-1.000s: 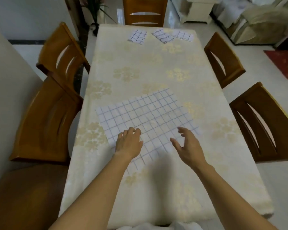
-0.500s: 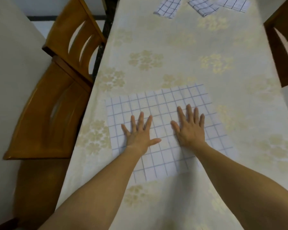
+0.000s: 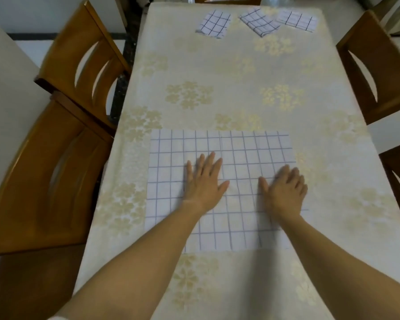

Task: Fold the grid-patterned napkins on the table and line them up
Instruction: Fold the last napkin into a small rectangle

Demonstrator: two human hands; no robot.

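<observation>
the unfolded napkin lay flat on the near half of the table, well apart from three folded napkins at the far end. the cloth looked thin, light and limp, likely to slide or wrinkle; its near corners seemed the best place to pinch it. your left hand and right hand rested palm-down on it, fingers straight, each grip released, forearms reaching forward.
</observation>
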